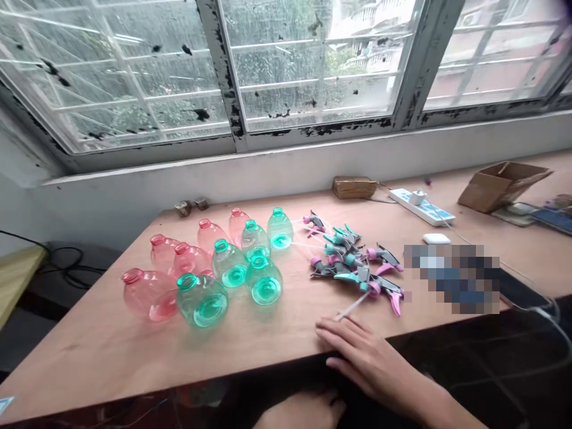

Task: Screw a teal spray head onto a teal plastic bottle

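My right hand (351,348) rests at the table's front edge, fingers stretched out and holding nothing. Its fingertips lie beside the end of a pale dip tube from a spray head. My left hand (301,411) is low in front of the table, cut off by the bottom of the view, and its fingers are mostly hidden. Beyond my right hand is a pile of trigger spray heads (353,259) in grey, pink and teal. To the left stand several clear green bottles (263,280) and several clear pink bottles (145,295), all with open necks.
A brown wrapped packet (355,187) sits by the wall under the window. Right of it are a white power strip (422,207) with a plug, an open cardboard box (503,186) and a white earbud case (436,239). A blurred patch covers part of the right side, near a dark phone (518,289).
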`<action>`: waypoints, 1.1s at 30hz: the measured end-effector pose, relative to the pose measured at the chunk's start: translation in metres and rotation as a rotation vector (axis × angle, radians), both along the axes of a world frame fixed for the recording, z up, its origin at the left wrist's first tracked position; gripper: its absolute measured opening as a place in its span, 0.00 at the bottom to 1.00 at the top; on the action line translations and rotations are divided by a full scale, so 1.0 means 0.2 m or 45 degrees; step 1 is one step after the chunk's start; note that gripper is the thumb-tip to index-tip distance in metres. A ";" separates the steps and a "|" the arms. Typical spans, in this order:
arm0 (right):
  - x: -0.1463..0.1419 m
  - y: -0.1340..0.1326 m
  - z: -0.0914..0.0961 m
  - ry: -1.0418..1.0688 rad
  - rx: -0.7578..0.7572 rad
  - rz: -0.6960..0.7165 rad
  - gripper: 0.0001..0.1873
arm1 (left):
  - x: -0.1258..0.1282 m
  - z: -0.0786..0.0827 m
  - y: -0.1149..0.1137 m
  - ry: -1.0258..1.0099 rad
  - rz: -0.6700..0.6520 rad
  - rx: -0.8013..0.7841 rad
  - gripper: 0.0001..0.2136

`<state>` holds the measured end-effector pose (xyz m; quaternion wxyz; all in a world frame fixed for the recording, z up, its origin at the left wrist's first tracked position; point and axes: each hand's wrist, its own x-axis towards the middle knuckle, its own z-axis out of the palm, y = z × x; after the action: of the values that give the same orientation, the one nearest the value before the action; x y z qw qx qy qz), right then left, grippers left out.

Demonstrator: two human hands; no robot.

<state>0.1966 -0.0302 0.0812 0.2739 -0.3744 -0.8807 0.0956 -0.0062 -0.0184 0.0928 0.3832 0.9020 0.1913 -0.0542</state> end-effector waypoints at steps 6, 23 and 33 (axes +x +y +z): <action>0.03 0.12 0.03 -0.279 -0.161 -0.094 0.28 | -0.12 0.19 0.07 -0.347 0.414 0.149 0.10; 0.06 0.24 0.07 -0.020 -0.295 -0.034 0.27 | -0.13 0.02 0.18 -0.320 0.639 0.856 0.20; 0.06 0.24 0.08 0.052 -0.352 -0.009 0.27 | -0.15 0.05 0.19 -0.868 1.327 1.133 0.17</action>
<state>0.2093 0.0183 0.0981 0.2379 -0.4096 -0.8521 0.2228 -0.0371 0.0189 0.1026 -0.0024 0.7312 0.4672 0.4970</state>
